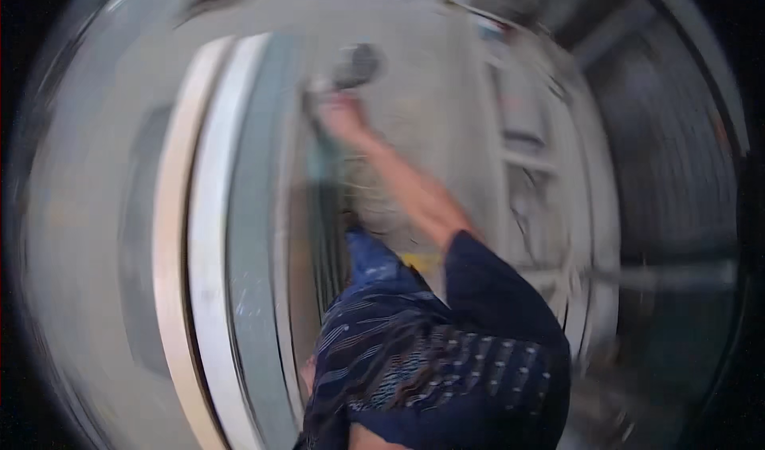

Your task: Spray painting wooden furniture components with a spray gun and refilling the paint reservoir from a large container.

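My right arm reaches forward. At its end my right hand (343, 118) looks closed, smeared by motion. Right at the fingers is a dark grey, rounded thing (358, 65) with a pale part on its left and a touch of red close to the hand. Blur hides what kind of thing it is. Of my left hand (307, 374) only a small patch shows, low beside my patterned dark shirt and close to the long boards. Its fingers are mostly hidden.
Long upright boards or panels run along my left: a peach one (170, 235), a white one (209, 235) and a grey-green one (253, 235). To the right stands a pale frame or shelf (532, 163) with cables and objects in it. Dark ribbed sheeting (677, 163) lies beyond.
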### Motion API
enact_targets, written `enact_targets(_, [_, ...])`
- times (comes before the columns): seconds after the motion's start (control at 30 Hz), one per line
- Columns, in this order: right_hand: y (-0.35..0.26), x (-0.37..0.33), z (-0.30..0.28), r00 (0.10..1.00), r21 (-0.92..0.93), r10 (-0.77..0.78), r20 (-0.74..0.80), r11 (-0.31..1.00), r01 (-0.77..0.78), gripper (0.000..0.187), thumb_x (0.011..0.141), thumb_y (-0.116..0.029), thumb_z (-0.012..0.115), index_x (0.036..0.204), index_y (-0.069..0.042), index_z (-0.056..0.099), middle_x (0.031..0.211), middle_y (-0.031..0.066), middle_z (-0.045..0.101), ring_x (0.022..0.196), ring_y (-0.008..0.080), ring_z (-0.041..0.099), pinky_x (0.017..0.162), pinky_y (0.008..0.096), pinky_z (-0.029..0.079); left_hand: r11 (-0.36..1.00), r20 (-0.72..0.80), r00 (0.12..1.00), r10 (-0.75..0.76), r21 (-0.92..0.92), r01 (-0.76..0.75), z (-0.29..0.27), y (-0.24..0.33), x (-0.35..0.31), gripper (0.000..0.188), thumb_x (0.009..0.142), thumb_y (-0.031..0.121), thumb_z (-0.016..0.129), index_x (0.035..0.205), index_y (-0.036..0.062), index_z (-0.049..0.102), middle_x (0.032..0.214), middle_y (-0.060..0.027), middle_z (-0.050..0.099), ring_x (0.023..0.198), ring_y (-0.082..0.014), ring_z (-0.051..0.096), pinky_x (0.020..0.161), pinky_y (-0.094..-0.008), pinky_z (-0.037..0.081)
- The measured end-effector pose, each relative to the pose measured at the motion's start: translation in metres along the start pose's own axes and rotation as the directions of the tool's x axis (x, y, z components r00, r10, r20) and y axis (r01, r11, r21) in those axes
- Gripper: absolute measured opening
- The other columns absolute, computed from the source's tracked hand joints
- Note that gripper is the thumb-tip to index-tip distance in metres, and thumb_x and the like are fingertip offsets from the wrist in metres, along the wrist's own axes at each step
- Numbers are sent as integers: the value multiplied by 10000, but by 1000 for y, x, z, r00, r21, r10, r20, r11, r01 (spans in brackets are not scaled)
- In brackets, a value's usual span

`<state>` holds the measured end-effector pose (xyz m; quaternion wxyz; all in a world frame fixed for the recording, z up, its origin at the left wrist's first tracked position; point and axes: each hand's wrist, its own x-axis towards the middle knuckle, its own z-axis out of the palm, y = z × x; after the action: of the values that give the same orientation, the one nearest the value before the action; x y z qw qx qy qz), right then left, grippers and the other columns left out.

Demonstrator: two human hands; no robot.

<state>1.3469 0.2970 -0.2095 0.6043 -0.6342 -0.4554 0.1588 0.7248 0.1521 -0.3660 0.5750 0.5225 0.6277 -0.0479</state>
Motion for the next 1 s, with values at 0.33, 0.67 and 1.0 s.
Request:
enact_targets(0.33, [-2, -244, -225, 561, 10, 488, -668, 760, -650, 268, 785, -186, 608, 1023, -69, 567, 773, 152, 617, 750, 306, 618, 656, 394, 474, 973, 191, 980, -59, 231, 14, 95, 122, 53, 217, 844, 154, 491, 731, 24, 624, 617, -26, 580, 495, -116, 509, 428, -274, 380])
enact_targets(0.67, [106, -536, -477, -15, 173, 327, -945, 460, -871, 293, 758, -243, 646, 967, -52, 567, 821, 158, 640, 787, 305, 633, 680, 373, 487, 865, 274, 956, -109, 499, -44, 309, 214, 44, 223, 841, 177, 513, 712, 22, 607, 601, -21, 558, 493, -111, 496, 426, -269, 372])
enact_targets(1.0, [166, -794, -684, -550, 668, 378, -745, 411, -621, 267, 808, -306, 628, 823, -45, 575, 624, 81, 592, 523, 205, 584, 493, 379, 464, 786, 214, 961, -177, 618, 7, 527, 260, -24, 232, 835, 250, 582, 853, 21, 612, 641, -31, 562, 569, -121, 552, 467, -238, 421])
